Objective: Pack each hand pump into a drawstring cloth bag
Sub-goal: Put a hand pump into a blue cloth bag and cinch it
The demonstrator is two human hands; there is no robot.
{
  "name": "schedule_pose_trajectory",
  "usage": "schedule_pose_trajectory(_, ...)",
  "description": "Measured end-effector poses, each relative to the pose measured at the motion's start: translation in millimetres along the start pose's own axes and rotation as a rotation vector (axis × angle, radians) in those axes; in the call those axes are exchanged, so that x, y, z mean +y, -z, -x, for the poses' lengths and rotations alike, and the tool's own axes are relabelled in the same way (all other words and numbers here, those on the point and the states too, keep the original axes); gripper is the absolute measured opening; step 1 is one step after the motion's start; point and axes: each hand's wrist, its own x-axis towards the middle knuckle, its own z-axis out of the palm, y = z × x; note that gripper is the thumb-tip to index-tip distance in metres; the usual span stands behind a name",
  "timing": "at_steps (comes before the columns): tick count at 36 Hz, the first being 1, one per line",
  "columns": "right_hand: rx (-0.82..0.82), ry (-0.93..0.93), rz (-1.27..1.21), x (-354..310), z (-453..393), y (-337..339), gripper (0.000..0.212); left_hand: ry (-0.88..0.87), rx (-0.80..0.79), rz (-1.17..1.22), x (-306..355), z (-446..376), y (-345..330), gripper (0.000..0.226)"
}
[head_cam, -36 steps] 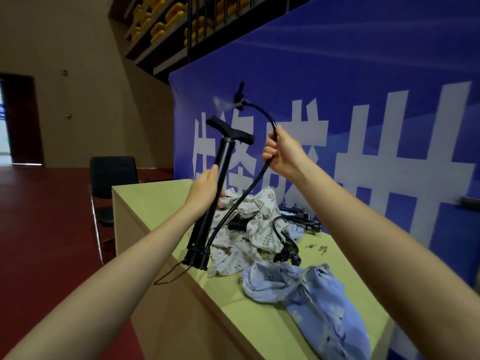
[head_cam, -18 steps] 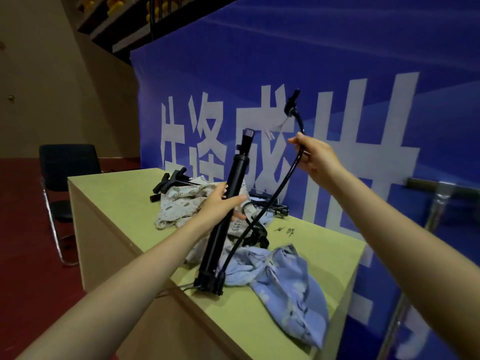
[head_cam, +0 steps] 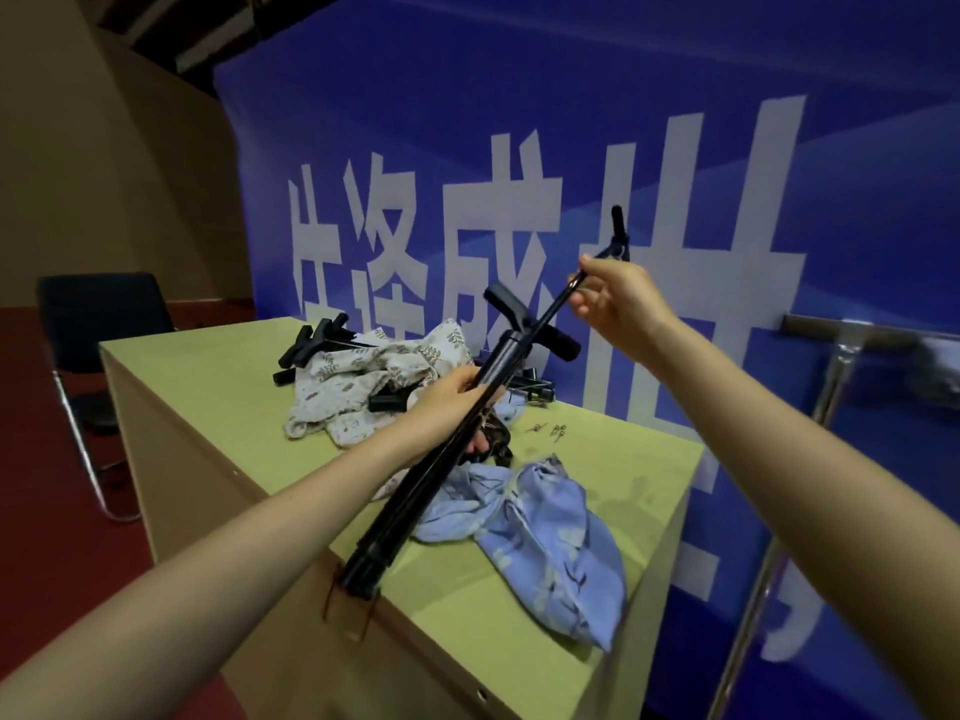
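While the left hand (head_cam: 457,394) curls around the middle of a black hand pump (head_cam: 447,439), the right hand (head_cam: 615,298) pinches the pump's thin black hose (head_cam: 558,304) up near the nozzle end. The pump's long axis runs diagonally: its foot sits low at the near edge of the counter (head_cam: 218,376), and its T-shaped handle points up and to the right, away from the person. Half a second ago the pump stood nearly upright with the hose bowed out to its right; it now leans well over, and the hose lies close along the barrel. Under the pump, two cloth bags can be counted: a blue drawstring bag (head_cam: 550,543) lying nearest, partly over the counter's front edge, and a cream leaf-print bag (head_cam: 358,387) crumpled farther back. More black pumps (head_cam: 311,348) lie by the cream bag, too tangled to count. A black chair (head_cam: 98,324) stands at the left, and a blue banner (head_cam: 519,137) hangs behind.
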Motion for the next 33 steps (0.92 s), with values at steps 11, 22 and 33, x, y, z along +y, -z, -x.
schedule_pose_trajectory(11, 0.002, 0.008, 0.118, 18.7, 4.1, 20.7, 0.015, -0.009, 0.001, 0.048, -4.4, 3.6, -7.6, 0.041)
schedule_pose_trajectory(22, -0.021, 0.009, 0.165, 25.0, 3.0, 30.0, 0.013, -0.107, -0.037, -0.049, 2.6, 10.7, -16.4, 0.022)
schedule_pose_trajectory(33, -0.079, -0.015, 0.392, 29.1, 3.8, 42.6, 0.022, -0.08, -0.055, -0.005, 2.0, 14.6, -22.4, 0.038)
